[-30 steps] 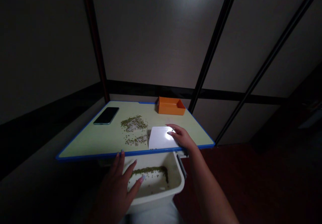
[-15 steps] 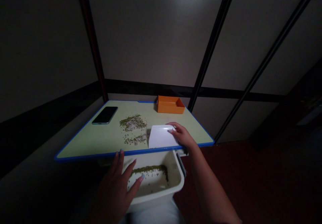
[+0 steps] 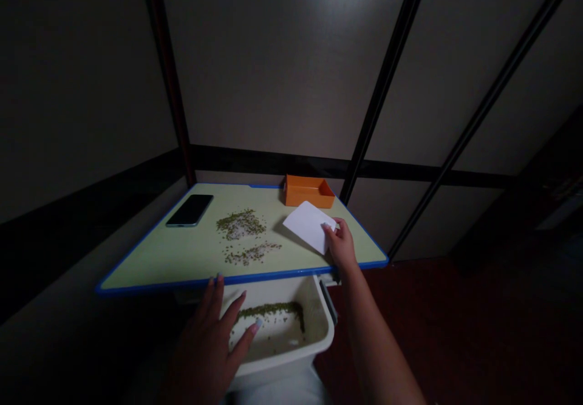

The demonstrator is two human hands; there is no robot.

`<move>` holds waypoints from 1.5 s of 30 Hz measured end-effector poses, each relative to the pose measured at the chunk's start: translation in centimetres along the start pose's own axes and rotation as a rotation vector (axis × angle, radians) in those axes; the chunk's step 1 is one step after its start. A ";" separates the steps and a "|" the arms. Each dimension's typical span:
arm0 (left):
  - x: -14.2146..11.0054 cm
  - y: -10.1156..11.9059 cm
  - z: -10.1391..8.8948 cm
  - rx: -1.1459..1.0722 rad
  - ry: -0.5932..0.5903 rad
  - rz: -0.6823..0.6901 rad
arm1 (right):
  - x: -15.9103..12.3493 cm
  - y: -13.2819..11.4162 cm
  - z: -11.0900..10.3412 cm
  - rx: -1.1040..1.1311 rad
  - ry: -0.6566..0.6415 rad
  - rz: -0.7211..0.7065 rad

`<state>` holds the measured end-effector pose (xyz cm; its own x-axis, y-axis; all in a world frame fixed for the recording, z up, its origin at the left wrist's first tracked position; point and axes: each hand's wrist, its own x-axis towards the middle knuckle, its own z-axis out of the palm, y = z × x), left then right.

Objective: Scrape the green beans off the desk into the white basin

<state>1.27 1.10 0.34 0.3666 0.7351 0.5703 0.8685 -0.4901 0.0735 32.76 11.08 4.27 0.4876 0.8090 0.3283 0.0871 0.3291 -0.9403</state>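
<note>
My right hand (image 3: 340, 242) pinches a white card (image 3: 310, 226) by its right edge, holding it tilted above the tabletop (image 3: 168, 259). To the card's left lie two patches of small green grains, a larger pile (image 3: 239, 224) with whitish bits among them and a thinner strip (image 3: 250, 253) nearer the front edge. My left hand (image 3: 214, 332) has its fingers spread over the left side of a white bin (image 3: 319, 347), its fingertips near the table's front edge. Inside the bin, more green grains (image 3: 273, 308) lie in a band along the far side.
A dark-screened phone (image 3: 190, 209) lies at the table's left. An orange open box (image 3: 306, 193) stands at the back right, close to the wall (image 3: 273, 89). A blue rim (image 3: 273, 272) runs along the table's edge, above the bin.
My right hand has lifted the white card off the tabletop near the front edge and turned it, moving it back and slightly right. My left hand is nearly still.
</note>
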 end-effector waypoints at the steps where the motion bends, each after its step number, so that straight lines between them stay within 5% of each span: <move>1: 0.0 0.1 0.0 -0.003 -0.008 -0.013 | 0.0 0.1 0.0 -0.014 0.012 0.000; 23: 0.2 1.9 -2.7 -0.042 -0.136 -0.114 | -0.7 0.2 -0.4 -0.155 -0.019 0.018; 45: -0.1 0.4 -0.5 -0.068 -0.048 -0.072 | -0.2 -0.3 0.1 -0.229 -0.093 -0.102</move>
<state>1.40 0.60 0.70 0.3209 0.7904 0.5218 0.8692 -0.4646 0.1691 32.57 10.84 4.48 0.3856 0.8220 0.4191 0.3310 0.3007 -0.8944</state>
